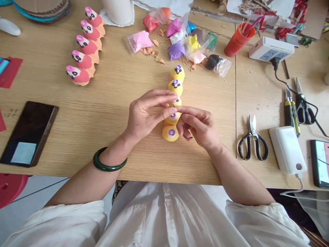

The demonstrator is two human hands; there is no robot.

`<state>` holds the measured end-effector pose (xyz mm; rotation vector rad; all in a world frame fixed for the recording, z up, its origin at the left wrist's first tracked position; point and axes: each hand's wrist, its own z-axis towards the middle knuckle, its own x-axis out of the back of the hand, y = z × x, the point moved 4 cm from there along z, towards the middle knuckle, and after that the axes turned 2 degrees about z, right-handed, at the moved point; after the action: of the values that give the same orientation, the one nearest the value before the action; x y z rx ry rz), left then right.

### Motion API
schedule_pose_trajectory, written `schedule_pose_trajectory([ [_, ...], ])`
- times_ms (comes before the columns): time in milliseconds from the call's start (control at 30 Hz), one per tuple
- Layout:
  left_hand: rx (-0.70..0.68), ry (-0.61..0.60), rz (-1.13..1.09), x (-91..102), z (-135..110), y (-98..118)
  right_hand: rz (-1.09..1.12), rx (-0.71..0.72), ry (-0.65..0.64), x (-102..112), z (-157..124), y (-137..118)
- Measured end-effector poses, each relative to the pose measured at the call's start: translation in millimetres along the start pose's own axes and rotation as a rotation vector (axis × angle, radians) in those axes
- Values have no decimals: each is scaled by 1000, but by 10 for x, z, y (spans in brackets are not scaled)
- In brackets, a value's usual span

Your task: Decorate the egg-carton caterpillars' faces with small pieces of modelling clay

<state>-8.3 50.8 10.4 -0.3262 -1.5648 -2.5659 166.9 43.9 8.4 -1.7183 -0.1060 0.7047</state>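
Carefully, my left hand [146,115] and my right hand [197,127] were pinching with fingertips together over the yellow egg-carton figures [176,86] (what they held, I cannot tell).

Egg-carton segments [177,85]: yellow, with purple-and-white rings and black markings. Egg-carton figures [86,46]: pink over orange, with pink-and-white tops and black markings. Clay packets [177,50]: pink, purple, yellow, blue, black. Bangle [110,159]: dark green. Cup [239,40]: orange-red.
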Motion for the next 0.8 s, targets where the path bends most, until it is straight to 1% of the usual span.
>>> schedule_pose_trajectory([
  [133, -29, -23, -25, -5, 10, -8, 65, -13, 44, 11, 33, 6],
  [200, -47, -43, 10, -29, 7, 13, 88, -39, 92, 10, 49, 14],
  [300, -23, -60, 64, -53, -1, 30, 104, -72, 138, 1, 64, 14],
  [400, 7, -58, 62, -54, -8, 28, 109, -104, 141, -6, 68, 6],
  [567, -65, -4, 77, -41, -11, 55, 104, -149, 132, 13, 67, 21],
  [800, -42, 34, 41, -52, -22, 66, 128, -187, 121, 5, 69, 43],
])
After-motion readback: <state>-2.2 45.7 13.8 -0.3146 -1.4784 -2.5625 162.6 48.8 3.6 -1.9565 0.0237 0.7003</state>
